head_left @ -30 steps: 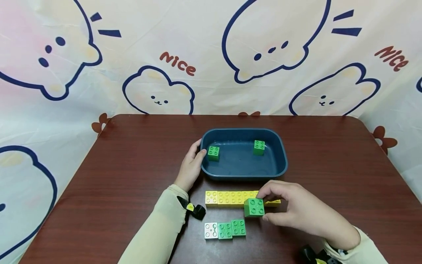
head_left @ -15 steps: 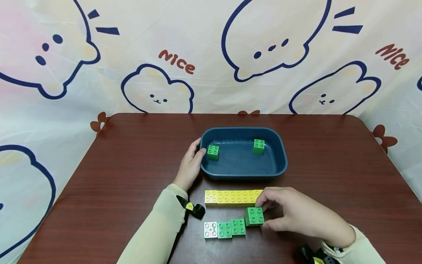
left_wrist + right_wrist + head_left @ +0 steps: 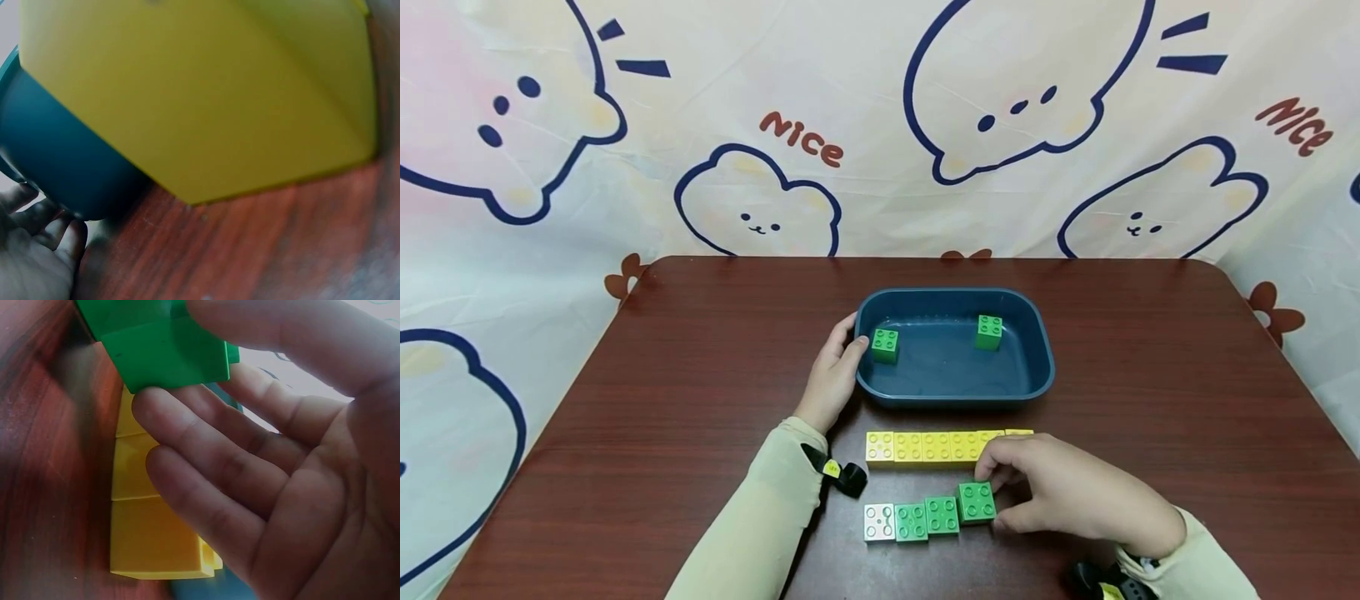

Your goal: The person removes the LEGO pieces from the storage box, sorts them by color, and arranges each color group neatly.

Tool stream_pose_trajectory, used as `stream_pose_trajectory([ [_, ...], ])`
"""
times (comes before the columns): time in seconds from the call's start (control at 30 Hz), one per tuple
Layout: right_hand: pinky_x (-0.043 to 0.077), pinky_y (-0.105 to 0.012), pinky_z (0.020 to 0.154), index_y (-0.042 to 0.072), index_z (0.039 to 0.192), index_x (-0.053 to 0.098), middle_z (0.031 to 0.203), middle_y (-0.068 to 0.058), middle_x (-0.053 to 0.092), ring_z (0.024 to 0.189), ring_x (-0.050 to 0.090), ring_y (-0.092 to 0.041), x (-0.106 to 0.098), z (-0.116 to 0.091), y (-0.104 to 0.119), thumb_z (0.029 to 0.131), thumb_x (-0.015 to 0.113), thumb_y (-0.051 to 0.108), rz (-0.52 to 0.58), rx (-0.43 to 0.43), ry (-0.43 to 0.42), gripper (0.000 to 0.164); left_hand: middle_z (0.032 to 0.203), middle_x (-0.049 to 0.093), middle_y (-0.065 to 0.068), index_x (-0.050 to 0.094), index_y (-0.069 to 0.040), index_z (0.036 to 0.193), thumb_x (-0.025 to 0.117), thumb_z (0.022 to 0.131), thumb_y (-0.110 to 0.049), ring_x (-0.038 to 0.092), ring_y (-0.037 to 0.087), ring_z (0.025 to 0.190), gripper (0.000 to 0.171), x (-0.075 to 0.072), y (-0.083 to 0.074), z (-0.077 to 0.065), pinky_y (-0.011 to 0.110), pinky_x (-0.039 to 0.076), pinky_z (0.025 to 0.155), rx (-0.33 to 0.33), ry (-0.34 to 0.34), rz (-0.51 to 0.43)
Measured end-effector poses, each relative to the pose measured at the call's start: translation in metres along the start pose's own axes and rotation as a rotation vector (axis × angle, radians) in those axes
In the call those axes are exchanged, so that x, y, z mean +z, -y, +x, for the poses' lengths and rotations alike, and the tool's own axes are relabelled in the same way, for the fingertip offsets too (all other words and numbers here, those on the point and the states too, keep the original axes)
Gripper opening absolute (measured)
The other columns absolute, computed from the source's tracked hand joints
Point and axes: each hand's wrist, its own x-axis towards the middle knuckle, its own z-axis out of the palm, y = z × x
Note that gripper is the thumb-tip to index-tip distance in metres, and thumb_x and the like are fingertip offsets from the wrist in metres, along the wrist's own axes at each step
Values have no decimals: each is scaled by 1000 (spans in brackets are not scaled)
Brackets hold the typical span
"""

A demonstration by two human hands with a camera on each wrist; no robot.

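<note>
My right hand (image 3: 1067, 492) pinches a green toy building brick (image 3: 976, 502) between thumb and fingers. The brick sits at the right end of a short row, slightly behind its line. That row holds a pale brick (image 3: 879, 523) and two green bricks (image 3: 927, 518). In the right wrist view the held green brick (image 3: 172, 353) shows its side, thumb above and fingertips below. At the far side, my left hand (image 3: 831, 375) grips the left end of a dark blue tray (image 3: 955, 395), thumb at the rim. Inside the tray lie two green bricks (image 3: 884, 346), set apart.
Between tray and green row runs a line of several yellow bricks (image 3: 922, 448); its right end is partly behind my right hand. A yellow brick (image 3: 206, 100) fills much of the left wrist view. The brown table (image 3: 700, 400) meets a cartoon-print cloth (image 3: 880, 108) behind.
My right hand has brought the green brick down toward the table's near side, to the right end of the green row. My left hand keeps its place on the tray.
</note>
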Motion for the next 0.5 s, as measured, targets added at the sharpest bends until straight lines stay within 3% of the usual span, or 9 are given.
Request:
stream_pose_trajectory([
  [0.5,52,-26,72,26,100,64,92,17,59,82,59,-3,7,6,-1,78,86,19,-47,4,19,32,155,39,-10,40,-32,151,46,107,-36,31,10,143,45,0,1,0,46,28,117,-8,9,-1],
])
